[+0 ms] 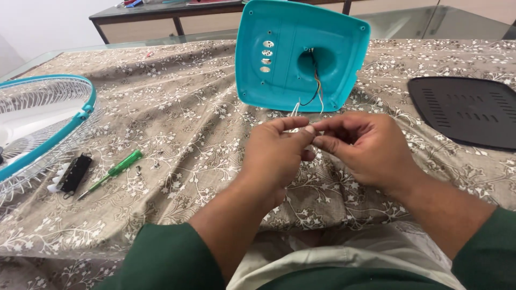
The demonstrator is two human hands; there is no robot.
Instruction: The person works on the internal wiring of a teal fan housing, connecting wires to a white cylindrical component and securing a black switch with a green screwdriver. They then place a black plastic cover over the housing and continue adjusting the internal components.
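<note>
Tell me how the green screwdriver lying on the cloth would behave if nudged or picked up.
The green screwdriver looks slim and round-handled, so a sideways nudge would probably roll it, though the creased patterned cloth should stop it soon. Its thin shaft looks stiff, not floppy. It seems light for its length, easy to lift with two fingers; the smooth translucent handle may be slightly slippery.

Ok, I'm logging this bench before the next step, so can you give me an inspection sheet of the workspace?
Surface: table under a floral cloth, rumpled.
Job's things: teal fan base, underside facing the camera; thin wires run from its hole to the hands.
Clutter: green screwdriver, black switch block, small screw, black base plate, fan grille at left.
Hands: left hand and right hand meet fingertip to fingertip, pinching the wire ends.
Cables: only those wires.
Surroundings: dark desk behind.
</note>
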